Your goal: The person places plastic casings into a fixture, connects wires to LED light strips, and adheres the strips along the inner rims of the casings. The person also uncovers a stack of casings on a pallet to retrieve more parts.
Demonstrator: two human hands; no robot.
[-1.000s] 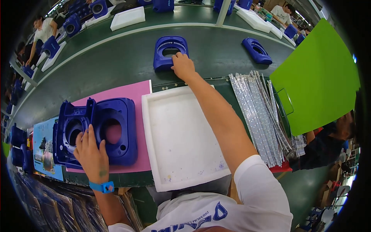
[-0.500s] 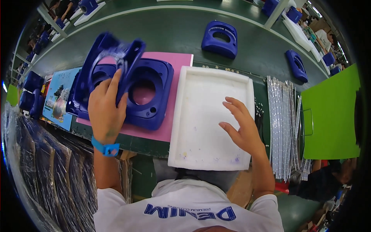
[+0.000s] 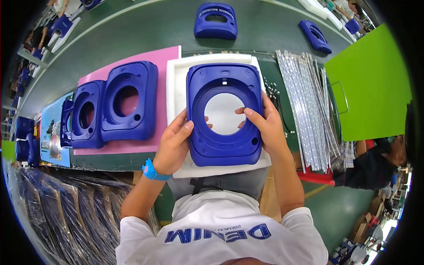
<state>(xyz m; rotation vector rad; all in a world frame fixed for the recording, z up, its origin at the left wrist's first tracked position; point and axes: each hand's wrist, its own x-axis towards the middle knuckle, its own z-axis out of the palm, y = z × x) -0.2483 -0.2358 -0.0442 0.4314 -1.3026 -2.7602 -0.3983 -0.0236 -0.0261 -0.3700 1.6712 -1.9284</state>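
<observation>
A blue plastic housing (image 3: 224,152) with a large round opening is held up in front of me, over the white foam tray (image 3: 174,88). My left hand (image 3: 173,143) grips its left edge, thumb on the face and other fingers behind. On the opposite edge, my right hand (image 3: 270,128) is closed round it the same way. Fingertips of both hands show through the opening. To the left, a similar blue housing (image 3: 149,88) rests on the pink sheet (image 3: 162,84), with another blue housing (image 3: 79,138) beside it.
Silver strips with white dots (image 3: 304,110) lie right of the tray, near thin black wires (image 3: 279,104). A bright green panel (image 3: 366,84) stands farther right. Blue housings (image 3: 216,33) sit on the green surface beyond. Plastic-wrapped goods (image 3: 75,203) fill the lower left.
My left hand has moved from the pink sheet to the right, bringing a blue housing over the foam tray. My right hand, empty before, now holds its right edge. The view has shifted.
</observation>
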